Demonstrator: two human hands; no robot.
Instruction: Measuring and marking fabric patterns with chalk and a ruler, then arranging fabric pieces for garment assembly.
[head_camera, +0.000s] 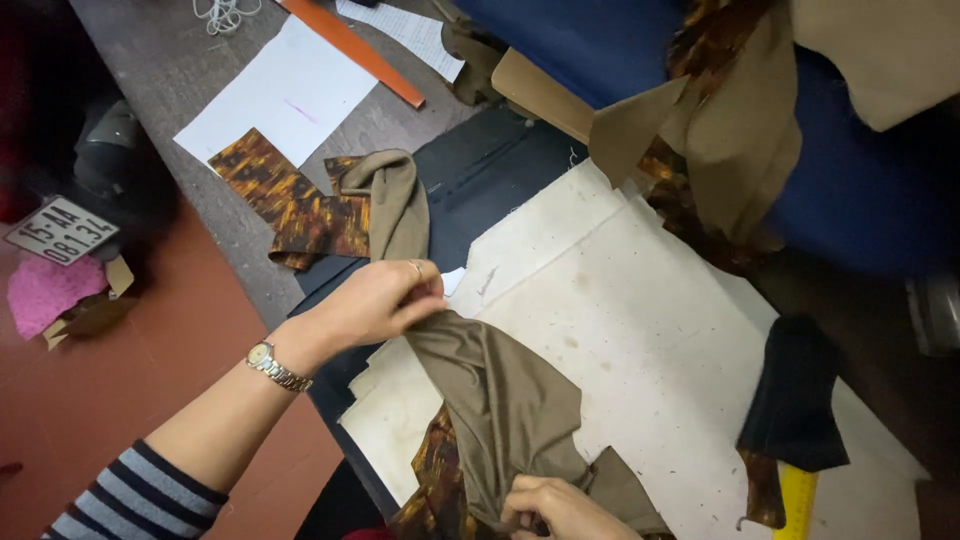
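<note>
Left hand (375, 300): pinching the upper end of the olive-brown fabric piece (505, 400), its grip clamped on the cloth, a wristwatch (272, 365) sitting on the wrist.
Right hand (565, 510): gripping the lower end of the same piece, fingers closed on it.
Fabric: stretching between both hands, lying over the cream pad (650, 330) on the table (200, 70).
Nearby: patterned scrap (290, 205) and white paper (285, 95) lying beyond the left hand.

Left hand (385, 300) pinched shut, arm outstretched; right hand (560, 508) curled closed below.
</note>
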